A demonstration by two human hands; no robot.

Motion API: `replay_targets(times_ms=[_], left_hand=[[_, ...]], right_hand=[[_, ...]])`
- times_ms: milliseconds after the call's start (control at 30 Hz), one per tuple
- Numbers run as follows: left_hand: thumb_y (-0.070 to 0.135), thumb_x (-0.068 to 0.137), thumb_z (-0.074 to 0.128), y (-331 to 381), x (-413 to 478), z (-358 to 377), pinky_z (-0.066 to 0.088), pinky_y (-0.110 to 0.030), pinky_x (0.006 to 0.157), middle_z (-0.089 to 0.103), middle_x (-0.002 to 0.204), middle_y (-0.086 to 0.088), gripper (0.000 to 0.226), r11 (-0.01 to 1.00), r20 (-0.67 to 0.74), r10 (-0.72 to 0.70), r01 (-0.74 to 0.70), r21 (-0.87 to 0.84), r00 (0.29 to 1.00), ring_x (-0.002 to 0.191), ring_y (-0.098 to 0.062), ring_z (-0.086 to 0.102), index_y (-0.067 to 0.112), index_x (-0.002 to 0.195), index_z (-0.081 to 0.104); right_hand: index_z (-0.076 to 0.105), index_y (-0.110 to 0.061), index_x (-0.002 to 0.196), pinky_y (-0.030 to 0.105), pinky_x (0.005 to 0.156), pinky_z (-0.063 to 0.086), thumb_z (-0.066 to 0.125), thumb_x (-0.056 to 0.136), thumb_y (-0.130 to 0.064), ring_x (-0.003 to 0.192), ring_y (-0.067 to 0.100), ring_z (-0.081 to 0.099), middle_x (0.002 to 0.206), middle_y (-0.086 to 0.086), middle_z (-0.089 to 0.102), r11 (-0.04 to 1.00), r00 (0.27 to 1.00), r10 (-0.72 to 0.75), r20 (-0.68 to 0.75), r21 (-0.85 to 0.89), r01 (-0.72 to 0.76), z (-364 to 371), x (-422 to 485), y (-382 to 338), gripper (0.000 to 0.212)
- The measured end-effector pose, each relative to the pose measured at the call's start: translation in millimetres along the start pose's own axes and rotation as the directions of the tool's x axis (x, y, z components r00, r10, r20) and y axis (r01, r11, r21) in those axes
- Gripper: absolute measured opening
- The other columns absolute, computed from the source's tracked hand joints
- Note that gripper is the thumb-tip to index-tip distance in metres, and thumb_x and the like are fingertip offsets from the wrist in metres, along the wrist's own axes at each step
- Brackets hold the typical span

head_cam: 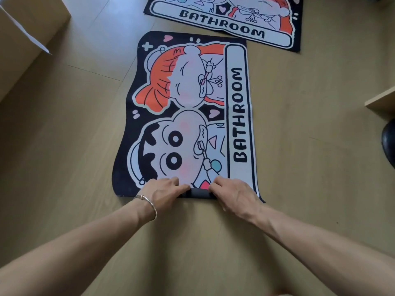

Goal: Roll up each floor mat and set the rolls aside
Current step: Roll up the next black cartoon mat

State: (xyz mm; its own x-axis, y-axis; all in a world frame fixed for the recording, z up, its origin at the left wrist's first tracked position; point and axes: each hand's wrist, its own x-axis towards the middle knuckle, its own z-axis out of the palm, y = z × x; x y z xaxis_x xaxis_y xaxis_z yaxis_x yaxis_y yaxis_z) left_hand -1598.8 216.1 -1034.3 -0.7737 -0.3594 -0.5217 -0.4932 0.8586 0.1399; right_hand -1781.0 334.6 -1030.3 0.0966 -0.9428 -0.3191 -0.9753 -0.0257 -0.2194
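Rolling the black cartoon-print floor mat (pixel 192 107) from its near edge.
It lies flat on the pale wooden floor (pixel 299 146); our left hand (pixel 164 189) and right hand (pixel 233 191) pinch the turned-up edge, fingers curled. We should keep the first turn tight and level.

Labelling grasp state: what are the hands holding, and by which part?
Both the left hand and right hand grip the nearer mat by its near edge, curled into a small starting roll. The far mat lies flat, untouched.
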Motion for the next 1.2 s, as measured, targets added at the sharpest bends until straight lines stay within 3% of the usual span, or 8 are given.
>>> replay_targets(times_ms=[233,300,500,600,667,867,1067,1200], left_hand=[[0.043,0.07,0.072,-5.3,-5.3,10.7,0.042,-0.03,0.052,0.057,0.079,0.001,0.029,0.918,-0.152,0.258,-0.193,0.345,0.954,0.068,-0.018,0.054,0.021,0.088,0.07],[0.035,0.062,0.078,-3.9,-5.5,14.7,0.041,-0.032,0.054,0.055,0.077,-0.002,0.03,0.906,-0.161,0.276,-0.201,0.372,0.947,0.067,-0.02,0.052,0.017,0.085,0.07],[0.011,0.091,0.047,8.2,-7.8,12.8,0.03,-0.033,0.074,0.047,0.115,-0.005,0.045,0.967,-0.057,0.093,-0.077,0.244,0.994,0.105,-0.026,0.044,0.017,0.134,0.036],[0.025,0.1,0.036,5.6,-2.7,10.6,0.038,-0.032,0.071,0.055,0.111,0.001,0.028,0.999,-0.102,-0.04,0.043,0.024,0.994,0.101,-0.022,0.052,0.024,0.127,0.045],[0.034,0.101,0.034,-1.6,1.6,7.2,0.041,-0.032,0.071,0.061,0.112,0.004,0.028,0.985,-0.083,-0.132,0.121,-0.126,0.988,0.1,-0.021,0.057,0.025,0.124,0.048],[0.035,0.098,0.043,-16.7,10.6,1.2,0.041,-0.031,0.066,0.056,0.107,0.005,0.017,0.955,-0.068,-0.162,0.139,-0.262,0.985,0.087,-0.02,0.054,0.022,0.103,0.053],[0.03,0.101,0.036,-13.8,13.8,-0.2,0.033,-0.032,0.061,0.053,0.101,0.0,0.02,0.989,-0.122,-0.118,0.106,-0.104,0.985,0.09,-0.02,0.05,0.02,0.104,0.053],[0.009,0.096,0.035,-8.9,8.9,-4.8,0.026,-0.03,0.07,0.048,0.113,-0.004,0.025,0.995,-0.112,-0.021,0.032,0.099,0.993,0.1,-0.023,0.045,0.015,0.115,0.051]], right_hand=[[0.061,-0.016,0.076,0.031,0.049,0.037,0.076,0.054,0.001,0.059,0.021,0.045,0.073,0.003,0.051,0.985,0.997,-0.057,-0.06,-0.167,0.047,12.7,-4.0,2.9,0.032],[0.062,-0.016,0.072,0.031,0.05,0.037,0.074,0.054,0.0,0.06,0.022,0.047,0.071,0.003,0.052,0.979,0.995,-0.078,-0.06,-0.193,0.065,12.2,-0.7,1.0,0.027],[0.067,-0.015,0.078,0.027,0.044,0.035,0.079,0.058,-0.012,0.051,0.019,0.048,0.064,0.002,0.055,0.996,0.998,-0.029,0.048,-0.086,0.033,14.6,3.0,1.6,0.024],[0.059,-0.015,0.115,0.034,0.067,0.048,0.048,0.095,-0.022,0.083,0.025,0.057,0.099,0.005,0.061,0.998,0.993,0.04,0.107,0.034,-0.044,8.6,7.0,4.5,0.024],[0.054,-0.017,0.124,0.035,0.077,0.047,0.038,0.1,-0.025,0.095,0.026,0.058,0.11,0.004,0.06,0.991,0.989,0.06,0.139,0.11,-0.075,3.3,10.9,8.6,0.03],[0.047,-0.019,0.12,0.035,0.073,0.045,0.041,0.1,-0.024,0.084,0.031,0.059,0.114,0.003,0.057,0.986,0.985,0.091,0.148,0.127,-0.11,2.6,18.8,15.4,0.021],[0.047,-0.015,0.115,0.03,0.06,0.033,0.052,0.087,-0.005,0.071,0.022,0.042,0.108,0.003,0.046,0.995,0.989,0.096,0.116,0.005,-0.098,6.1,16.2,10.4,0.03],[0.057,-0.009,0.098,0.031,0.052,0.041,0.037,0.094,-0.027,0.073,0.023,0.05,0.092,0.006,0.053,0.999,0.999,0.042,0.018,-0.032,-0.042,8.7,15.0,7.8,0.027]])
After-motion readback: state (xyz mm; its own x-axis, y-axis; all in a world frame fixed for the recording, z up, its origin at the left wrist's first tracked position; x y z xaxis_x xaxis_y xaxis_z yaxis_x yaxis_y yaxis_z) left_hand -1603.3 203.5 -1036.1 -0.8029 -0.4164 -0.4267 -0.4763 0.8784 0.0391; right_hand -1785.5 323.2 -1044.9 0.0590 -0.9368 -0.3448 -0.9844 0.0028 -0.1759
